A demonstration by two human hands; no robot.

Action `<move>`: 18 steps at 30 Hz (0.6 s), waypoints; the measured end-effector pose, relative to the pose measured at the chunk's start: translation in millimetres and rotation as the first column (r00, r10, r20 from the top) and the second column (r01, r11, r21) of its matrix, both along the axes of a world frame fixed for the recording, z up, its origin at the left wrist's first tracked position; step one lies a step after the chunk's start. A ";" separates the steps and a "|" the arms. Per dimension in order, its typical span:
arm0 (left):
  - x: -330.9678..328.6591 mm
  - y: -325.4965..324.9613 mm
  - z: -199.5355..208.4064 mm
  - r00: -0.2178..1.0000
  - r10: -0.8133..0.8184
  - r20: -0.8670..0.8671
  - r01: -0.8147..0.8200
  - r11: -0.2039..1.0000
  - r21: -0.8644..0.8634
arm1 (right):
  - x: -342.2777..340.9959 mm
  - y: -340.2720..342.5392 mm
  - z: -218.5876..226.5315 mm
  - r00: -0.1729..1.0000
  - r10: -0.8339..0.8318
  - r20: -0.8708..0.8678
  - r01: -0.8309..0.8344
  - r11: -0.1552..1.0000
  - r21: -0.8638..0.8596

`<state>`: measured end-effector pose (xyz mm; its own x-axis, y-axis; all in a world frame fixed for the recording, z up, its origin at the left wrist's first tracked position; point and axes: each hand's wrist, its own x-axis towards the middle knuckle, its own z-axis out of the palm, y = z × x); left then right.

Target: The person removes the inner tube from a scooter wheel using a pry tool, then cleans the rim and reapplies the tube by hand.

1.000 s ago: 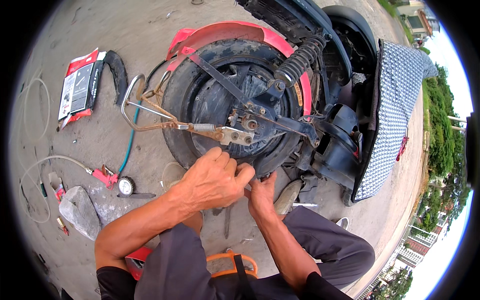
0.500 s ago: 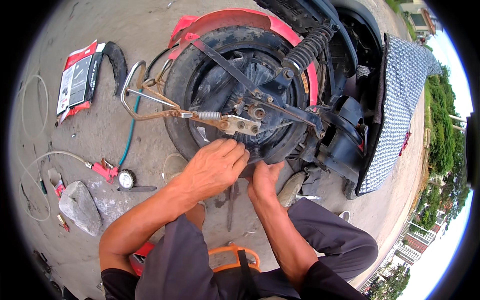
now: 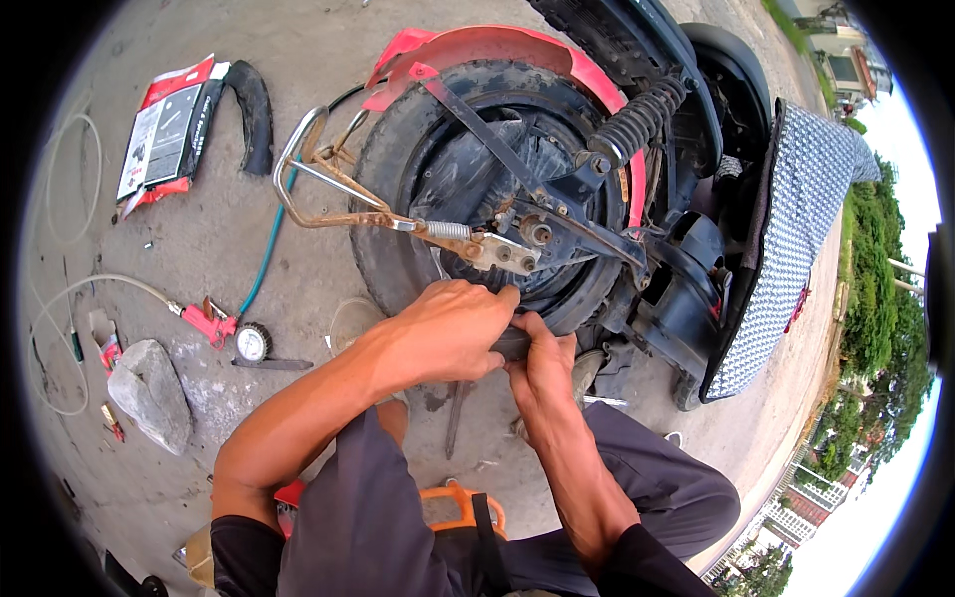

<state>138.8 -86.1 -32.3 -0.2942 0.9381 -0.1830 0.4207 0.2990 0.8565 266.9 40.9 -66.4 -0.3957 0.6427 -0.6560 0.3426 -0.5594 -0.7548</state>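
A scooter lies on its side with its wheel facing up. Its worn black tyre (image 3: 383, 234) sits around a dark rim (image 3: 463, 109). My left hand (image 3: 463, 323) is closed over the tyre's near edge, fingers curled toward the rim. Beside it, my right hand (image 3: 542, 358) grips the same edge from the right, with its thumb on top. A short stretch of tyre shows between the two hands. Most fingertips are hidden. Just beyond my left hand, a rusty-and-chrome stand (image 3: 348, 209) with a spring crosses the wheel.
A red inflator (image 3: 209, 323) with a round gauge (image 3: 253, 342) lies left, near a grey stone (image 3: 149, 396). Farther back are a printed bag (image 3: 169, 134) and a curved black rubber piece (image 3: 252, 114). A metal bar (image 3: 456, 420) lies between my legs, before an orange stool (image 3: 463, 505).
My hands have come closer together on the tyre's near edge. My right hand's thumb now shows on top. The whole view has shifted slightly.
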 end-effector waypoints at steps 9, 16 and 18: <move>8.1 19.7 -15.2 0.968 -0.194 -0.161 0.156 0.962 -0.223 | -4.3 -5.8 13.9 0.992 0.009 0.124 -0.006 1.000 -0.026; 53.0 7.2 -18.1 0.853 -0.079 -0.516 -0.024 0.981 -0.190 | 37.2 -2.1 26.0 0.898 0.227 0.376 -0.434 0.596 0.676; 52.8 -7.7 -12.9 0.760 -0.005 -0.650 -0.075 0.993 -0.095 | 37.8 8.0 31.6 0.746 0.396 0.536 -0.645 0.229 0.729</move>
